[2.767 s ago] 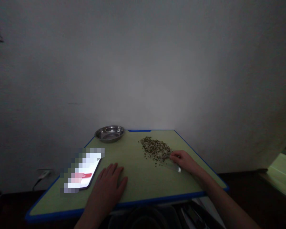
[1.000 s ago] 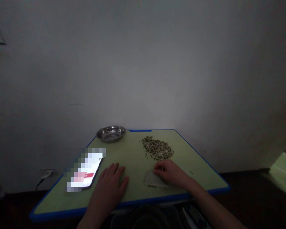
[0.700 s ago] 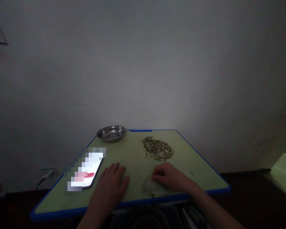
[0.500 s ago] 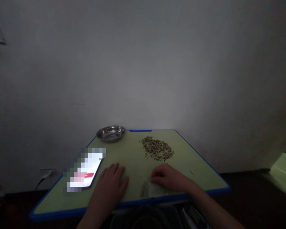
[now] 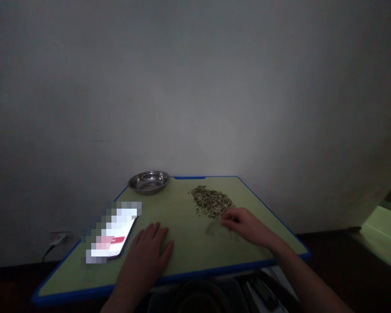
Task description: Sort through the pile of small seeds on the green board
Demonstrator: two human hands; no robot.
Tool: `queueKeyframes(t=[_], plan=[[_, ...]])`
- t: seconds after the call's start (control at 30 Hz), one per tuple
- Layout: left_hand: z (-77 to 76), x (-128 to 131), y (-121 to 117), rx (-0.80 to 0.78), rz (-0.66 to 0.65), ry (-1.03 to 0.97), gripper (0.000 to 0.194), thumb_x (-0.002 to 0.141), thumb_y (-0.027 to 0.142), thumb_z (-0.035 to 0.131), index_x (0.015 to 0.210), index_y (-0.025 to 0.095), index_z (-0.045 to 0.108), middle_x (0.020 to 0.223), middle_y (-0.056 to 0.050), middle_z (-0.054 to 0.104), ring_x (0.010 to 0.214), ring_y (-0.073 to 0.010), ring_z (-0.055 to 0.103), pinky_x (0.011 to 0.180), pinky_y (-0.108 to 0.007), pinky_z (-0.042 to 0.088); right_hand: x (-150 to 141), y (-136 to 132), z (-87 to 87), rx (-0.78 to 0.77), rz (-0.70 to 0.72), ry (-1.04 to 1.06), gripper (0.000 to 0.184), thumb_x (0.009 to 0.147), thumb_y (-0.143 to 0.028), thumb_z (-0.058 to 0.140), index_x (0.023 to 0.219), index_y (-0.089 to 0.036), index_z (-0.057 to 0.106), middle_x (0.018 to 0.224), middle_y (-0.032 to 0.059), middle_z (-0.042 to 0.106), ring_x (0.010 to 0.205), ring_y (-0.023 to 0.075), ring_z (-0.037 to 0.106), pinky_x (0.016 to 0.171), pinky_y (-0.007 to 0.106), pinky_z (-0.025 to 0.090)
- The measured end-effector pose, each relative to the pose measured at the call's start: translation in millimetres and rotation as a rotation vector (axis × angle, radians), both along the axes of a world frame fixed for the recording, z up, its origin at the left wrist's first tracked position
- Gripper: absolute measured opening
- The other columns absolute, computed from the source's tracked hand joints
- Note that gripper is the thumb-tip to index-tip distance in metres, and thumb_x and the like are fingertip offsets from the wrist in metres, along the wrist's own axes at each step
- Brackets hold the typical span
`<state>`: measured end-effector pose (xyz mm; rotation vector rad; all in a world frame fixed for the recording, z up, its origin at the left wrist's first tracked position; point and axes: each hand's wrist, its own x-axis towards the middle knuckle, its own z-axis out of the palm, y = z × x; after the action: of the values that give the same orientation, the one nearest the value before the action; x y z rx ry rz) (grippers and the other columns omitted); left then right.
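My right hand (image 5: 241, 224) is closed, its thumb and fingers pinching the edge of a clear round-rimmed container (image 5: 215, 227). Only a curved, see-through part of it shows, so I cannot tell its exact kind. Just beyond that hand, a loose patch of small brownish-green grains or beans (image 5: 211, 202) lies spread on the table. Flat on the tabletop near the front edge rests my left hand (image 5: 150, 250), fingers stretched out and nothing in it. A phone (image 5: 125, 234) with a lit screen, partly blurred out, lies to its left.
The small table (image 5: 182, 252) has a pale green top and a blue rim. At its back left corner stands a shallow steel bowl (image 5: 149, 182). A grey wall (image 5: 195, 95) rises behind. On the left, a plug with a cable (image 5: 57, 240) sits low on the wall.
My right hand has moved forward and a little right, carrying the clear container from the table's front edge toward the grains. My left hand stays in place. The view has shifted slightly.
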<state>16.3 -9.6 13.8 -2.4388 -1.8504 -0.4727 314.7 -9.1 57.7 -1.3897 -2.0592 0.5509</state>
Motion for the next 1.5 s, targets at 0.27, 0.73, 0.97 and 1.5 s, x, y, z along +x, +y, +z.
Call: queueKeyframes(t=[0.27,0.73,0.97,1.5], plan=[[0.6,-1.0,4.2,-0.017,0.005,0.007,0.049,0.085,0.042,0.04,0.124,0.019,0.058,0.138,-0.013,0.054,0.13,-0.0296,0.046,0.108,-0.05,0.035,86.9,21.2,-34.1,-0.002,-0.434,-0.038,0.027,0.081,-0.033,0.048,0.064,-0.016,0.059,0.057,-0.0008,0.054,0.058,0.0146,0.048,0.054,0.025,0.035],[-1.5,-2.5,5.0,-0.006,-0.003,0.003,0.051,0.085,0.043,0.038,0.124,0.017,0.059,0.138,-0.015,0.053,0.13,-0.0311,0.046,0.108,-0.051,0.034,26.8,12.8,-36.3,-0.032,-0.255,-0.092,0.025,0.082,-0.03,0.051,0.071,-0.015,0.067,0.068,0.0041,0.066,0.064,0.0162,0.057,0.058,0.025,0.036],[2.2,-0.8,1.8,-0.029,-0.002,0.034,0.052,0.087,0.043,0.036,0.128,0.017,0.055,0.141,-0.015,0.05,0.132,-0.0306,0.044,0.109,-0.05,0.033,-1.3,0.1,-31.6,-0.036,-0.142,-0.109,0.024,0.083,-0.03,0.053,0.072,-0.016,0.069,0.068,0.0031,0.066,0.063,0.0149,0.055,0.056,0.024,0.033],[4.0,1.8,-3.0,-0.026,-0.004,0.021,0.046,0.088,0.038,0.039,0.124,0.016,0.058,0.14,-0.016,0.051,0.132,-0.0301,0.043,0.109,-0.05,0.032,-26.7,-32.2,-15.1,-0.145,0.029,-0.012,0.019,0.081,-0.029,0.059,0.077,-0.015,0.072,0.07,0.0027,0.067,0.066,0.0138,0.057,0.057,0.023,0.038]])
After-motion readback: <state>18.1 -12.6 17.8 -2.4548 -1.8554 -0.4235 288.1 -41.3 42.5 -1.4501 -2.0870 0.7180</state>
